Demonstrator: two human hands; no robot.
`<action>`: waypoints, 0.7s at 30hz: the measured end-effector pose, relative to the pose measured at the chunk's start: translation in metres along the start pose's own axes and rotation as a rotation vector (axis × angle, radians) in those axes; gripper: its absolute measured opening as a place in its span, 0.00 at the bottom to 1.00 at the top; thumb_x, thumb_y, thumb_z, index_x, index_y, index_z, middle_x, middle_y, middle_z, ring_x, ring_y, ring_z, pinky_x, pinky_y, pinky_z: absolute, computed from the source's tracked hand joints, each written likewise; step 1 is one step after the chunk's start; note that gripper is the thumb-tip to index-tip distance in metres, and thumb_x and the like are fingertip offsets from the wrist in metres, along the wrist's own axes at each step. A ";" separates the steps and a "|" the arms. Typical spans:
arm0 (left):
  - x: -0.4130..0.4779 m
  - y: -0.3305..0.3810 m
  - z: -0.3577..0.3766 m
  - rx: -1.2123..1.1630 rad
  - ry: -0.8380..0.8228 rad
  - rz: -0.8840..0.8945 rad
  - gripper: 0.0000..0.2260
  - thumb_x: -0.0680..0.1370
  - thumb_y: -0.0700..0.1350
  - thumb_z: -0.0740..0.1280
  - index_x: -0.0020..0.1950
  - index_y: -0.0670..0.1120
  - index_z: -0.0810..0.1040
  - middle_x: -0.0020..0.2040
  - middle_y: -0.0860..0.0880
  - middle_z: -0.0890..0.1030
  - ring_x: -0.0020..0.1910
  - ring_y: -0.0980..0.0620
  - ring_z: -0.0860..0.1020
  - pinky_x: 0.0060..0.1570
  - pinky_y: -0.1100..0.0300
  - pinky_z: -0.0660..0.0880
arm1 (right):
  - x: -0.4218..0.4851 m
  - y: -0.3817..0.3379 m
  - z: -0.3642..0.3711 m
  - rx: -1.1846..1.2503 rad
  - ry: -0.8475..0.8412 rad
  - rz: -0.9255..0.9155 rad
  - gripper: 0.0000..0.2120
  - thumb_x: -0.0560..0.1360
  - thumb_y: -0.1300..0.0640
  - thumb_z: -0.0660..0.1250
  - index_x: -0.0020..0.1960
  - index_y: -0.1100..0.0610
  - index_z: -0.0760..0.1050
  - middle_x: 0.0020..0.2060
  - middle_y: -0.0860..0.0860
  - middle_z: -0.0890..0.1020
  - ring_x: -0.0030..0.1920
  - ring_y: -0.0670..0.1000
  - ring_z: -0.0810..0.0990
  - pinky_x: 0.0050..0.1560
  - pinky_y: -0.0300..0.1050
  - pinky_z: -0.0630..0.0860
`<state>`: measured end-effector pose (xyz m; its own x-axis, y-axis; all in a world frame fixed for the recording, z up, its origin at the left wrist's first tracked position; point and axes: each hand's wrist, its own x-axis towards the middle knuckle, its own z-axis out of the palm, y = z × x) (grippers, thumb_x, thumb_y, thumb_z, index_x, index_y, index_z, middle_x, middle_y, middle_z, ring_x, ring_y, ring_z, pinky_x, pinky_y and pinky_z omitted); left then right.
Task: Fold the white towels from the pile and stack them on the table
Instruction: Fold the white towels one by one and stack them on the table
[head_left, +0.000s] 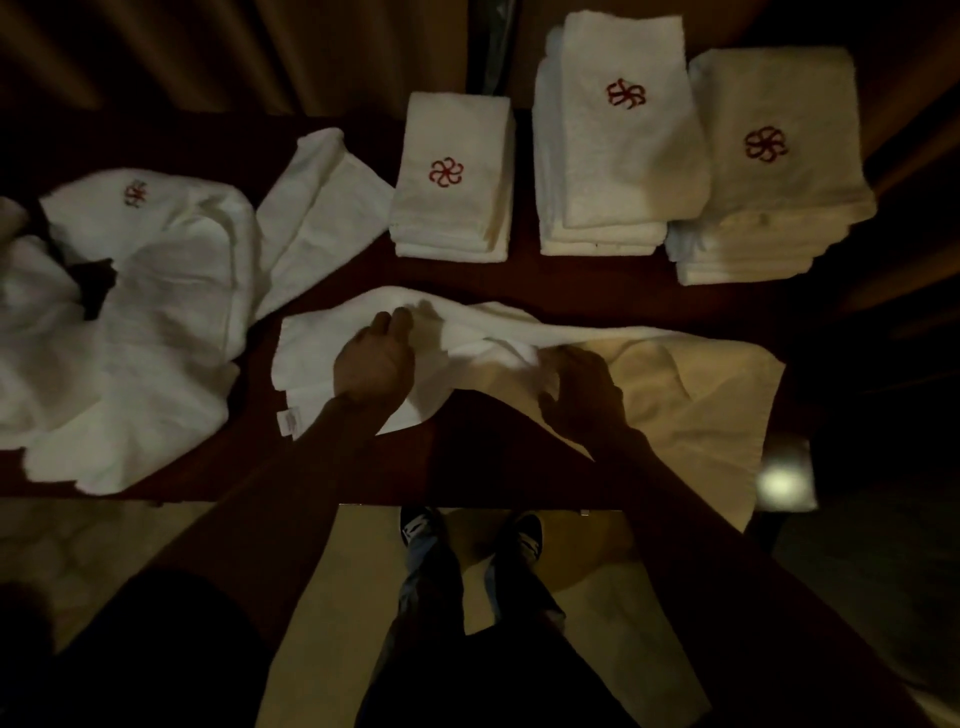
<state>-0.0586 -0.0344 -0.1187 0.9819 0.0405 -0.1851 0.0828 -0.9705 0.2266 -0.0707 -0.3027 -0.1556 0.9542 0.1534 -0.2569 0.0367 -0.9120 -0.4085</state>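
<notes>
together, left hand (371, 364) and right hand (582, 397) lie palm-down, fingers curled, grasping the rumpled towel (675, 395).

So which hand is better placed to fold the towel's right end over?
Probably the right hand: it lies nearest that end of the towel, while the left hand is on the opposite side.

free: table strip (571, 280) btw spread towel (675, 374) & stacks (613, 156) | L blocked: towel pile (130, 322)

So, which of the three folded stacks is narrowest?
The left stack, nearest the unfolded pile; the middle stack and right stack are both clearly wider.
</notes>
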 end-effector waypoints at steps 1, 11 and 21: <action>-0.001 -0.001 0.002 -0.044 0.003 0.005 0.17 0.78 0.44 0.65 0.65 0.42 0.72 0.55 0.40 0.77 0.49 0.36 0.79 0.43 0.45 0.77 | 0.001 0.001 0.003 0.024 0.059 -0.021 0.22 0.75 0.51 0.70 0.66 0.59 0.76 0.63 0.57 0.79 0.67 0.57 0.74 0.70 0.58 0.69; -0.019 -0.018 0.022 -0.187 -0.038 0.102 0.29 0.76 0.57 0.65 0.74 0.47 0.67 0.68 0.38 0.68 0.60 0.36 0.73 0.56 0.41 0.75 | -0.018 0.013 0.006 0.066 0.088 -0.016 0.20 0.66 0.70 0.73 0.58 0.65 0.80 0.61 0.62 0.80 0.65 0.63 0.75 0.69 0.61 0.71; -0.022 -0.030 0.008 0.060 -0.107 0.054 0.17 0.80 0.51 0.62 0.69 0.53 0.73 0.58 0.45 0.77 0.55 0.41 0.78 0.51 0.46 0.76 | -0.033 0.002 -0.013 -0.059 0.127 0.183 0.11 0.79 0.57 0.60 0.60 0.53 0.74 0.50 0.53 0.82 0.53 0.57 0.81 0.53 0.59 0.79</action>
<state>-0.0839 -0.0082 -0.1286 0.9604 -0.0348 -0.2763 0.0167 -0.9832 0.1817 -0.0982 -0.3148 -0.1370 0.9761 -0.0624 -0.2082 -0.1268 -0.9414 -0.3125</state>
